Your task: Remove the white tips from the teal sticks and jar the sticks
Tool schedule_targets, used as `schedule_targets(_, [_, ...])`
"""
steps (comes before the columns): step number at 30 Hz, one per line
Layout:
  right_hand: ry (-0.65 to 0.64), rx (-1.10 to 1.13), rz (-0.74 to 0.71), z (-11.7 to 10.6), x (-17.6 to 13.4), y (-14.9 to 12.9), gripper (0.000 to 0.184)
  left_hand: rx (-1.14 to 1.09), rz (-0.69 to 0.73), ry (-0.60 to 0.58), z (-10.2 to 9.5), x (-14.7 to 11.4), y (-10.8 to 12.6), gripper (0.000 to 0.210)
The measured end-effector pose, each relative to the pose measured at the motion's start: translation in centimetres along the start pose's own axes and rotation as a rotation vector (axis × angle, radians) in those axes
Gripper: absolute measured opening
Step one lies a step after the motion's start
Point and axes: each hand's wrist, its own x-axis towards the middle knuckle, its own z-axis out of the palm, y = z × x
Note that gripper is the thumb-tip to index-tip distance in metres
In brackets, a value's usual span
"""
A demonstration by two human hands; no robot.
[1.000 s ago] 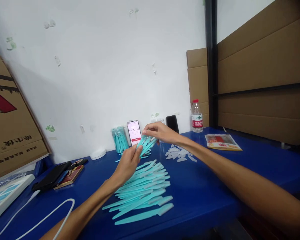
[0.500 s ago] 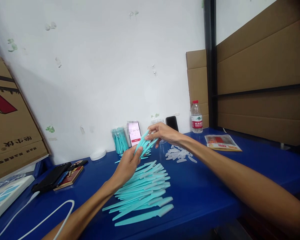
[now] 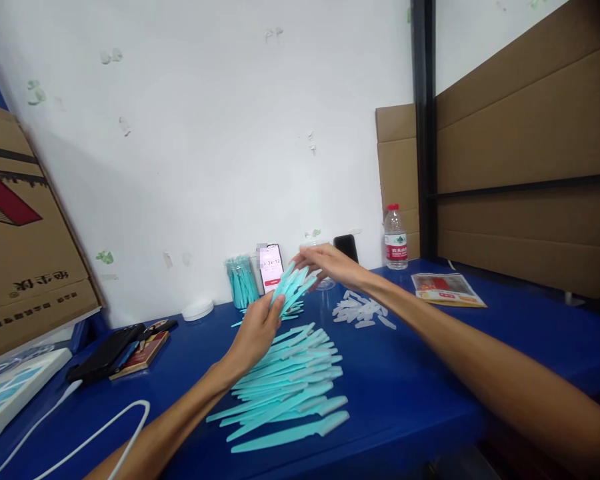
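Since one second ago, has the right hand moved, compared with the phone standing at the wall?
Hardly. The right hand still pinches the top of the teal bundle just right of the lit phone; the small shift matches the camera's own.

left hand [image 3: 254, 333] grips teal razors [image 3: 291, 285]; right hand [image 3: 325, 261] pinches their tips.

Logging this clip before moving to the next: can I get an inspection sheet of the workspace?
Surface: blue table, bare at front right.
Job's things: fanned bundle of teal sticks; flat pile of teal sticks; white caps; jar of sticks.
Clutter: timer phone, dark phone, water bottle, leaflet, white lid, black case.
Grips: left hand holds the bundle's lower end; right hand touches its top.
Cables: white cable, front left.
Surroundings: white wall, cardboard boxes.
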Motion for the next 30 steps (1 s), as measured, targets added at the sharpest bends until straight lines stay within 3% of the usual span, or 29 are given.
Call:
schedule_targets(3, [0.137,0.024,-0.001,0.6,0.1,0.4,0.062,0.014,0.004,0.014,0.2,0.0,0.0,0.039])
schedule_targets(8, [-0.091,-0.016,0.111,2.2,-0.2,0.2,0.067,0.067,0.018,0.027,0.3,-0.1,-0.2,0.038])
schedule_targets(11, [0.060,-0.019,0.061,2.3,-0.3,-0.4,0.067,0.092,0.049,0.037,0.2,0.0,-0.3,0.037])
schedule_targets(13, [0.198,-0.081,-0.050,2.3,-0.4,-0.7,0.062,0.162,0.078,0.036,0.1,-0.1,-0.3,0.037])
schedule_targets(17, [0.239,-0.515,-0.292,3.1,-0.8,-0.1,0.049,0.454,0.124,0.064,0.4,-0.3,-0.3,0.028])
schedule_targets(20, [0.250,-0.865,-0.320,3.7,-0.9,0.9,0.047,0.570,0.113,0.084,0.7,-0.4,-0.1,0.025])
schedule_targets(22, [0.301,-0.948,-0.348,3.9,-0.8,1.3,0.047,0.605,0.116,0.085,0.8,-0.4,0.3,0.025])
schedule_targets(26, [0.382,-0.826,-0.485,3.5,-0.6,0.8,0.038,0.682,0.118,0.116,0.8,-0.3,0.8,0.023])
schedule_targets(30, [0.304,-0.691,-0.451,3.3,-0.6,0.5,0.040,0.675,0.117,0.107,0.9,-0.5,1.0,0.022])
